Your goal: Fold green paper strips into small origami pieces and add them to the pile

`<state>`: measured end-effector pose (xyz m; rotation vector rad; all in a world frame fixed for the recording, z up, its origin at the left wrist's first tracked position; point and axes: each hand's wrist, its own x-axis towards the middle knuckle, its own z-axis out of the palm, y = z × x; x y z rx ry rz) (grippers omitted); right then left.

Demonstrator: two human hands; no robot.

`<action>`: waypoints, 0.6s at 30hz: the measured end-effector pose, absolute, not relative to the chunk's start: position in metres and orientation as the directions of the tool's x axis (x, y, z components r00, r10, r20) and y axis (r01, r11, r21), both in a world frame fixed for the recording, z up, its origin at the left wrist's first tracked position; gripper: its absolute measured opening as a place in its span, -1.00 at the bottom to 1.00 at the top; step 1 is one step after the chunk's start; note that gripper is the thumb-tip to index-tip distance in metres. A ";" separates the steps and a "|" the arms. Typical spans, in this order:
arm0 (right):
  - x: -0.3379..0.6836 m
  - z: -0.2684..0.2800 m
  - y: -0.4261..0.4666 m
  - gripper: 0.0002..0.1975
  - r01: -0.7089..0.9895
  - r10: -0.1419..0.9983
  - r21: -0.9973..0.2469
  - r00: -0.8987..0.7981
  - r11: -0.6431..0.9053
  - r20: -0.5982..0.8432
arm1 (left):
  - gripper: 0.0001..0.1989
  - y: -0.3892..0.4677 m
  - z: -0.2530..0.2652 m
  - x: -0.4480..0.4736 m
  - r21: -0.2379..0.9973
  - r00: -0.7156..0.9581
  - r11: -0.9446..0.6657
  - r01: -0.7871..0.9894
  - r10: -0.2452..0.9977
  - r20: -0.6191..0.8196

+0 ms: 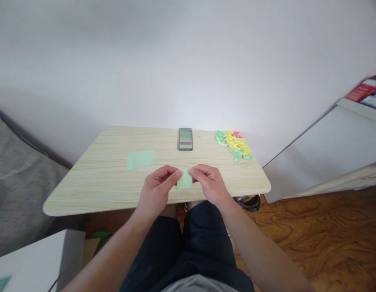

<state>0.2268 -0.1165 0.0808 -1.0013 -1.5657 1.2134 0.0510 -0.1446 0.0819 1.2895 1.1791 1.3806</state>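
Note:
Between my two hands, over the front part of the table (105, 186), is a small light-green piece of paper (184, 181). My left hand (159, 185) pinches its upper left corner between thumb and fingers. The upper right corner is pinched the same way by my right hand (208, 181). Whether the piece is folded I cannot tell. Another light-green sheet of paper (140, 159), larger, lies flat on the table to the left of my left hand.
A phone (185, 139) lies near the wall. Several folded paper pieces (236, 142), yellow, green and pink, are grouped at the table's right end. A white cabinet (315, 142) stands at the right, a grey cloth-covered surface (20, 178) at the left.

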 end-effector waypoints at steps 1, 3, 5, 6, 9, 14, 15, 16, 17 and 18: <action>0.226 0.079 -0.116 -0.72 0.062 0.947 -0.980 -0.275 0.190 0.167 | -0.78 -0.144 0.082 0.051 0.987 -0.079 -0.160 0.011 0.984 0.160; 0.225 0.074 -0.113 -0.72 0.041 0.950 -0.983 -0.267 0.181 0.164 | -0.78 -0.142 0.082 0.051 0.986 -0.081 -0.164 0.039 0.983 0.167; 0.223 0.071 -0.112 -0.71 0.019 0.955 -0.988 -0.258 0.154 0.144 | -0.79 -0.140 0.082 0.050 0.983 -0.077 -0.171 0.073 0.981 0.177; 0.222 0.069 -0.112 -0.71 -0.003 0.958 -0.992 -0.256 0.130 0.126 | -0.80 -0.139 0.083 0.049 0.980 -0.087 -0.178 0.086 0.979 0.186; 0.220 0.065 -0.114 -0.71 -0.090 0.954 -0.995 -0.291 0.046 0.071 | -0.81 -0.137 0.083 0.049 0.976 -0.164 -0.193 0.105 0.964 0.209; 0.221 0.059 -0.119 -0.70 -0.136 0.947 -0.991 -0.319 0.001 0.045 | -0.82 -0.137 0.076 0.052 0.990 -0.221 -0.141 0.026 0.965 0.143; 0.220 0.058 -0.119 -0.70 -0.142 0.949 -0.990 -0.313 -0.012 0.033 | -0.82 -0.137 0.073 0.052 0.992 -0.216 -0.128 -0.001 0.968 0.125; 0.220 0.056 -0.117 -0.71 -0.148 0.952 -0.989 -0.307 -0.028 0.019 | -0.82 -0.137 0.070 0.052 0.993 -0.211 -0.114 -0.027 0.972 0.106; 0.219 0.055 -0.115 -0.72 -0.155 0.954 -0.987 -0.298 -0.044 0.004 | -0.83 -0.137 0.067 0.051 0.994 -0.205 -0.100 -0.051 0.975 0.087; 0.219 0.053 -0.113 -0.73 -0.165 0.958 -0.984 -0.285 -0.059 -0.009 | -0.84 -0.137 0.064 0.050 0.994 -0.194 -0.085 -0.070 0.978 0.070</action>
